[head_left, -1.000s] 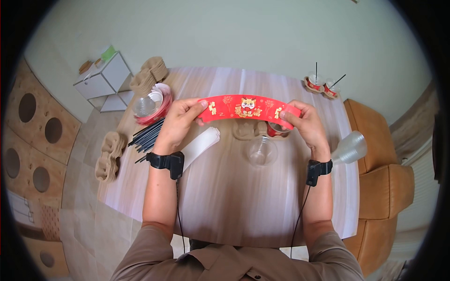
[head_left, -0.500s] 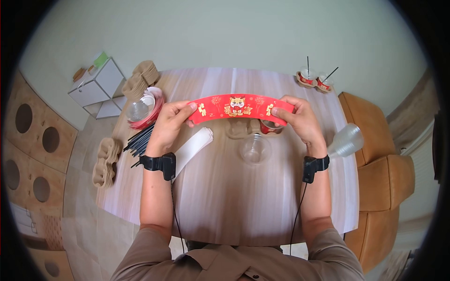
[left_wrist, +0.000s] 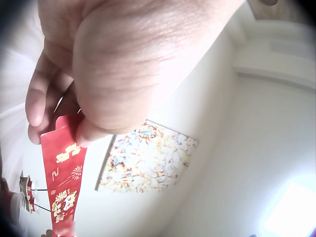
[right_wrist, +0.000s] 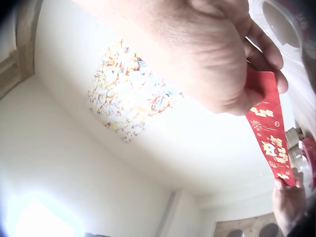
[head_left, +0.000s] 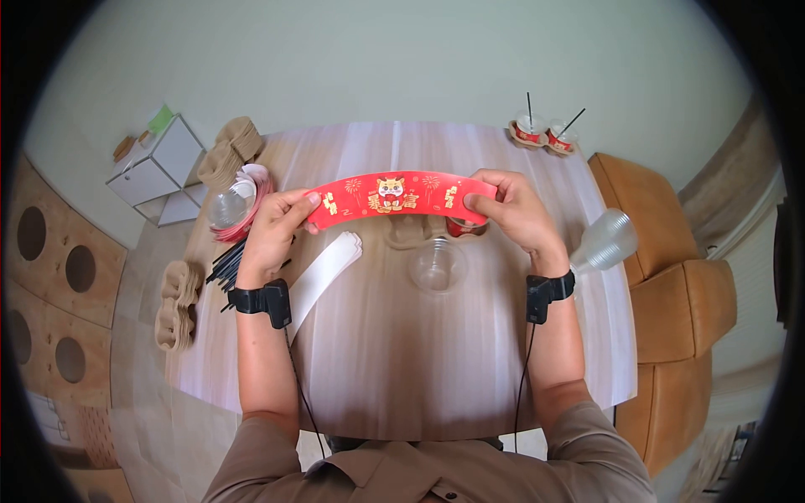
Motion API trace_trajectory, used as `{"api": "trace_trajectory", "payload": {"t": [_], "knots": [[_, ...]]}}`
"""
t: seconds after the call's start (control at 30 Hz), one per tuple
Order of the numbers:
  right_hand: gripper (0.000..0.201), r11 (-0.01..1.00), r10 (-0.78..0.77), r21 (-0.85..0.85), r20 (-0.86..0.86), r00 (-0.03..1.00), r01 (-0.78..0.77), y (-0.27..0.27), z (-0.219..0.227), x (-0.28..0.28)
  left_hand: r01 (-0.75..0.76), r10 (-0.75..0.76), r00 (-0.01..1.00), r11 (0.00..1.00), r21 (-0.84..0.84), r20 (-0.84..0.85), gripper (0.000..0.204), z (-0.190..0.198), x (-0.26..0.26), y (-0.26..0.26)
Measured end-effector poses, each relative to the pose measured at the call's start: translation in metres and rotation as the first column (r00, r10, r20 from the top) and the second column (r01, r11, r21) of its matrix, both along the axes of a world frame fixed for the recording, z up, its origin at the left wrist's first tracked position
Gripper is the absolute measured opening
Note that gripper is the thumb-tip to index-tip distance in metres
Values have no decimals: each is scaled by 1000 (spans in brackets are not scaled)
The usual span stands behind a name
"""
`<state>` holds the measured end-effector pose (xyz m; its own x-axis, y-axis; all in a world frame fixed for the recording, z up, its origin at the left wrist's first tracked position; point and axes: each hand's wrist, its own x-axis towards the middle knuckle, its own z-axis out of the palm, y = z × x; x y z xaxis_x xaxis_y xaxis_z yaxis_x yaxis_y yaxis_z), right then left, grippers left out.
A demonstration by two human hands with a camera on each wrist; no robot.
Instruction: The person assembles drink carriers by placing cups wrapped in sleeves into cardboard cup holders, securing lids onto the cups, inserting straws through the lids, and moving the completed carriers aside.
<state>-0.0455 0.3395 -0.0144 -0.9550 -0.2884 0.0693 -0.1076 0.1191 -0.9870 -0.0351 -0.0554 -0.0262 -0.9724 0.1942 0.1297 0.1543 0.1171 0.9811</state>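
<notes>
A curved red paper sleeve [head_left: 394,198] with gold print and a cartoon figure is stretched out above the table, printed face up. The left hand [head_left: 275,230] pinches its left end between thumb and fingers. At the other end the right hand [head_left: 521,214] pinches it the same way. Both wrist views show the sleeve [left_wrist: 64,180] [right_wrist: 270,133] held under the thumb. Below it on the table a clear plastic cup [head_left: 438,267] stands near a cardboard carrier [head_left: 406,232], which holds a red-sleeved cup [head_left: 464,226] partly hidden by the sleeve.
White strips [head_left: 325,272], black straws [head_left: 226,272], carrier stacks [head_left: 178,303] [head_left: 228,152] and a pile of red sleeves [head_left: 262,197] lie at the left. Stacked clear cups [head_left: 607,240] lie at the right. Two cups with straws sit in a carrier [head_left: 527,139] at the far right.
In the head view, the hands and sleeve have shifted left, along with the table and its objects. The grip on both ends is unchanged, and the right thumb lies farther in over the sleeve.
</notes>
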Motion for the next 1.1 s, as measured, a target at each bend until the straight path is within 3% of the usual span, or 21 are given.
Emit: {"api": "trace_trajectory", "payload": {"t": [0.3,1.1], "knots": [[16,997,71,10,45,996,-72,1,3,1,27,-27,1000,999,-37,-3,34,-4,-4,-8],[16,998,39,52,-27,999,-38,7,-10,-8,67,-67,998,996,-61,7,31,8,5,-4]]}}
